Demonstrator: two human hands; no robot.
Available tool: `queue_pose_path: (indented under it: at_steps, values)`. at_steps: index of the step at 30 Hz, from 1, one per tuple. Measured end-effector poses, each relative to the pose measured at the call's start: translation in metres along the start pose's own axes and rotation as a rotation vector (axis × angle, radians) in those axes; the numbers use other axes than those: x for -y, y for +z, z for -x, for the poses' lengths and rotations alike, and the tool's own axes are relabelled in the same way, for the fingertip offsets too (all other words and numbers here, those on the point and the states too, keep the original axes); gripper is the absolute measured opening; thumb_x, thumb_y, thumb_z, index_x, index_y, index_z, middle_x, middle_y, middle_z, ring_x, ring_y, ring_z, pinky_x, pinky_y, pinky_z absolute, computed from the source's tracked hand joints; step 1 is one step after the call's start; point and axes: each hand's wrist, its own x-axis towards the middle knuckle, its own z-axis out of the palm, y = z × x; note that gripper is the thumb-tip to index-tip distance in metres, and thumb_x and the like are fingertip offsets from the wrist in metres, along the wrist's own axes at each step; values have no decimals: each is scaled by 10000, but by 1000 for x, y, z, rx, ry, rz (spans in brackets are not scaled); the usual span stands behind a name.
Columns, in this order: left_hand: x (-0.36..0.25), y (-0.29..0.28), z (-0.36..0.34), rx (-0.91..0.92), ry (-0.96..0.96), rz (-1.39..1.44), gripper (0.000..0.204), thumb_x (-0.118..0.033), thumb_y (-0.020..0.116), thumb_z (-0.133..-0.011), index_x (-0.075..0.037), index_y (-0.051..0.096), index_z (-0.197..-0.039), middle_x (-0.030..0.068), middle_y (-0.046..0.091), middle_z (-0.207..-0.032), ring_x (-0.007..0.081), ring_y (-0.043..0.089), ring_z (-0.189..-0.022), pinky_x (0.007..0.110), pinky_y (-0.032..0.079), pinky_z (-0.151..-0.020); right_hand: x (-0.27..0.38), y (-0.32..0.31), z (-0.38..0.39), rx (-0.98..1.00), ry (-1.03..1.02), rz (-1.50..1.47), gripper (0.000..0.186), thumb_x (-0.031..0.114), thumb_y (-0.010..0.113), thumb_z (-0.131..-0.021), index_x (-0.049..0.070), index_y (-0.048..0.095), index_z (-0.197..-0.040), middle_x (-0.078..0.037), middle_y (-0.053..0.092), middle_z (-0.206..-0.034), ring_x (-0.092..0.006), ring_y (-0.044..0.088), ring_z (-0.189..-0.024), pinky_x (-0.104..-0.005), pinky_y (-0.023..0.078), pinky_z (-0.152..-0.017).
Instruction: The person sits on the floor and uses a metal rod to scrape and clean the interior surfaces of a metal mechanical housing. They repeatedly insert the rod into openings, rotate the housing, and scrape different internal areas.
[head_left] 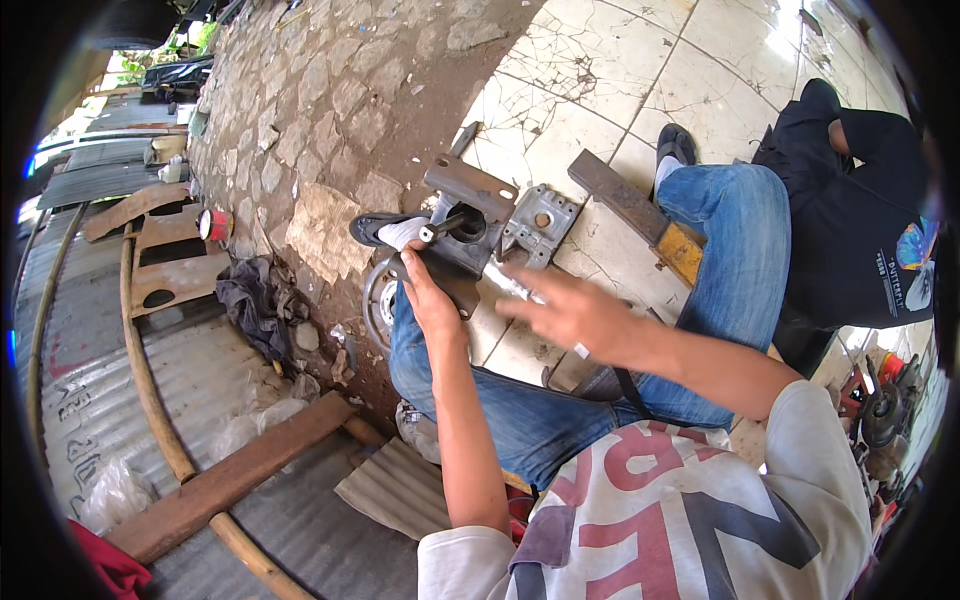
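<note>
Surroundings of the working hands [432, 295]. Directly beyond them: white floor tiles [590, 50] with a network of dark cracks. Beyond and to their left: irregular grey-brown stone paving [300, 100], and on the ground nearer by, a flat, torn tan sheet [322, 240]. Farther left: a dark crumpled cloth [250, 305], a red-and-white cylindrical tin [215, 225] and a brown panel with cutouts [205, 278]. Left and nearer the viewer: grey corrugated metal sheeting [235, 370], a curved tan pole [155, 375] and a long reddish-brown wooden plank [230, 475]. Right: a person in black clothing [840, 230].
</note>
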Motion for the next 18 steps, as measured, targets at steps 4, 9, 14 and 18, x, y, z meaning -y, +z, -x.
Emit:
queue_pose_path:
  at_steps: [4,9,14,18]
  values:
    - [-3,-7,-5,54,-2,13,496,-562,400,-1031,-130,578,-1198,104,593,-1245,240,595,-1118,395,501,-941,-5,-7,-8,-69,-32,-2,409,63,676,-829,88,638,-1235,-251,564,-1314,-353,676,-1061,-377,604,-855]
    - [-15,-2,-4,-11,-69,-28,616,-627,377,-1013,-104,542,-1295,112,579,-1292,261,586,-1153,406,493,-963,0,0,-7,-65,-4,-13,420,61,674,-828,110,650,-1244,-196,568,-1336,-328,657,-1105,-372,591,-866]
    - [-28,-1,5,-1,-112,-74,865,-755,371,-941,-52,434,-1443,151,540,-1370,276,550,-1223,426,468,-1003,6,6,-5,5,-31,-98,468,20,692,-791,104,650,-1250,-180,548,-1364,-334,634,-1133,-410,558,-920]
    - [-30,-3,6,9,-82,-280,908,-751,438,-922,-4,412,-1438,179,589,-1276,260,617,-1096,393,532,-881,2,-7,-8,-36,-25,-148,451,-10,686,-793,89,646,-1232,-179,558,-1352,-335,644,-1109,-407,566,-896]
